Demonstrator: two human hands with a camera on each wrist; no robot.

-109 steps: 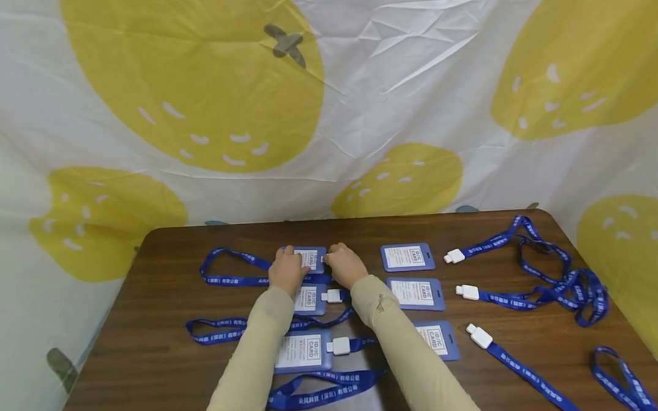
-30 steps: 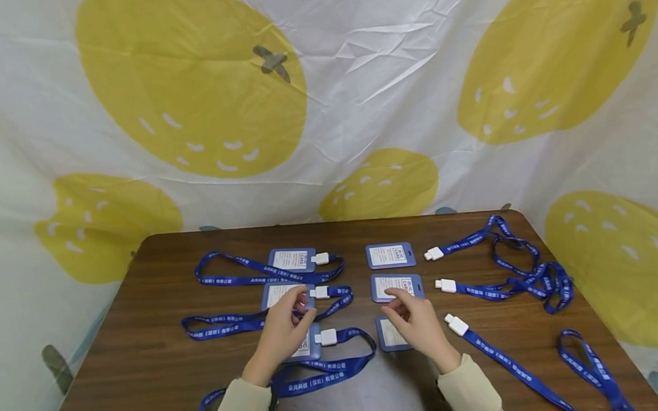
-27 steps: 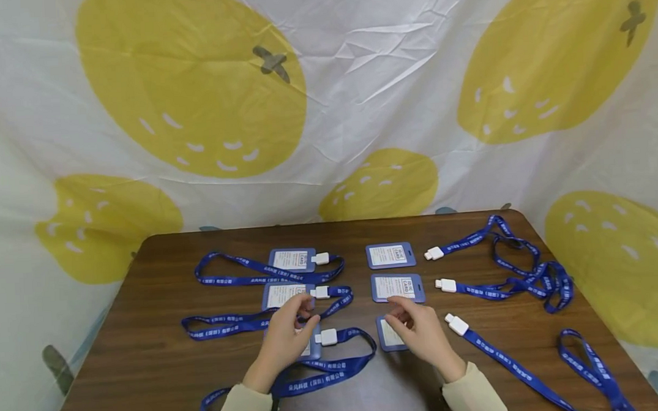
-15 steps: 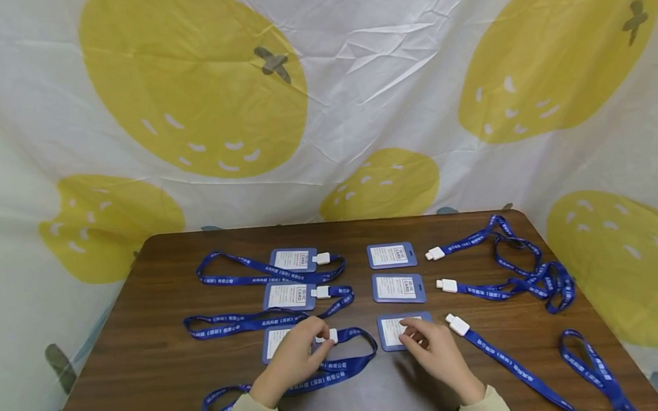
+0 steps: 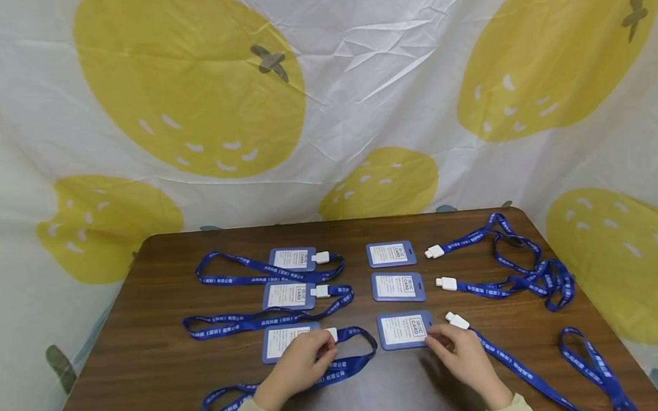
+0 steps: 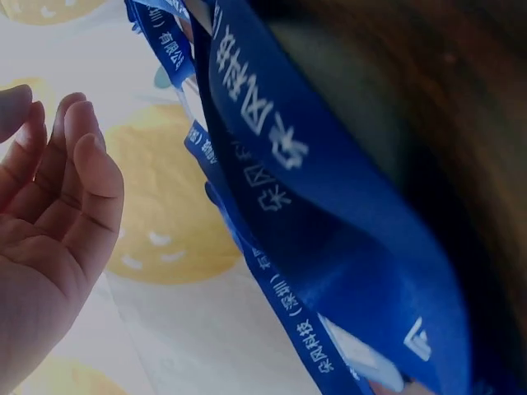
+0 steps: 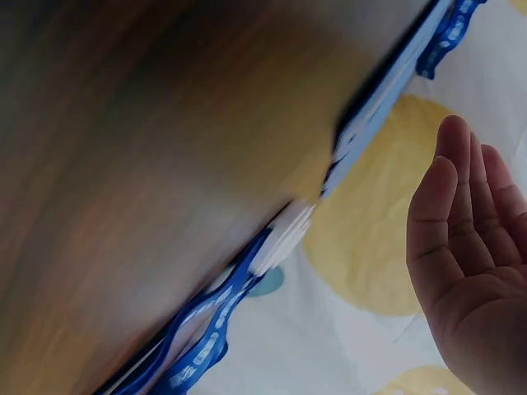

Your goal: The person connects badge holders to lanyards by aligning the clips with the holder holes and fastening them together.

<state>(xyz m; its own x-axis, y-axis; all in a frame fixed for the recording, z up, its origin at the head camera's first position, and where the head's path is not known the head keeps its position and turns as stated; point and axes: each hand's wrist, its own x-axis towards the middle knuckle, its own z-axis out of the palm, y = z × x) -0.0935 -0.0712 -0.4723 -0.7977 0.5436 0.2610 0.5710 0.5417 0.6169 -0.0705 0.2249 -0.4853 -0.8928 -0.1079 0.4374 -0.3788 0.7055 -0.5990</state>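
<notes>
My left hand (image 5: 303,365) hovers over the front-left blue badge holder (image 5: 280,342), its fingers loosely curved and holding nothing. It partly hides that holder and its white clip (image 5: 332,335). The same hand (image 6: 62,206) appears in the left wrist view beside a blue lanyard (image 6: 329,206). My right hand (image 5: 465,356) is at the right end of the front-right badge holder (image 5: 397,330); whether it touches it I cannot tell. Just behind this hand lies a loose lanyard's white clip (image 5: 456,320). In the right wrist view the right hand (image 7: 473,247) has slightly bent fingers around nothing.
Behind, on the left, lie two badge holders (image 5: 293,259) (image 5: 287,296) with white clips at their ends. On the right are two holders (image 5: 390,253) (image 5: 397,286) apart from their lanyards (image 5: 531,288). A patterned cloth (image 5: 325,107) hangs behind the brown table (image 5: 148,360).
Both hands have left the back-left badge holder, whose white clip now sits at its end. They came back toward me, and lately the right hand shifted right toward the loose clip.
</notes>
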